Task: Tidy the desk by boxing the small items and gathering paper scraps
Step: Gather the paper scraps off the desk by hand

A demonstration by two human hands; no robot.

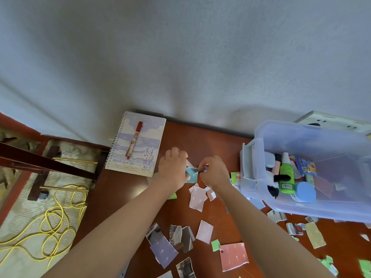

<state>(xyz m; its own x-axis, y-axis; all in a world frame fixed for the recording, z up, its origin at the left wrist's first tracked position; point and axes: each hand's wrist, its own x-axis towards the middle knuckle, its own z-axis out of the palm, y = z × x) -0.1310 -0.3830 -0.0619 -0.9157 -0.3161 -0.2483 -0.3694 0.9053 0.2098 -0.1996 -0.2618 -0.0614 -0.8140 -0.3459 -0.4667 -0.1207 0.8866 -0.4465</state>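
Left hand (172,169) grip holds torn blue scrap (190,177), white numerals; right hand (215,171) grip pinches small metallic item (203,168).

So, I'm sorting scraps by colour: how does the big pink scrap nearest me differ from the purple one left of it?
The pink scrap is salmon, the purple scrap lilac. The pink scrap has a small hole near one corner; the purple scrap shows none. Photo scraps overlap the purple scrap, not the pink scrap. Both are torn, with white numerals.
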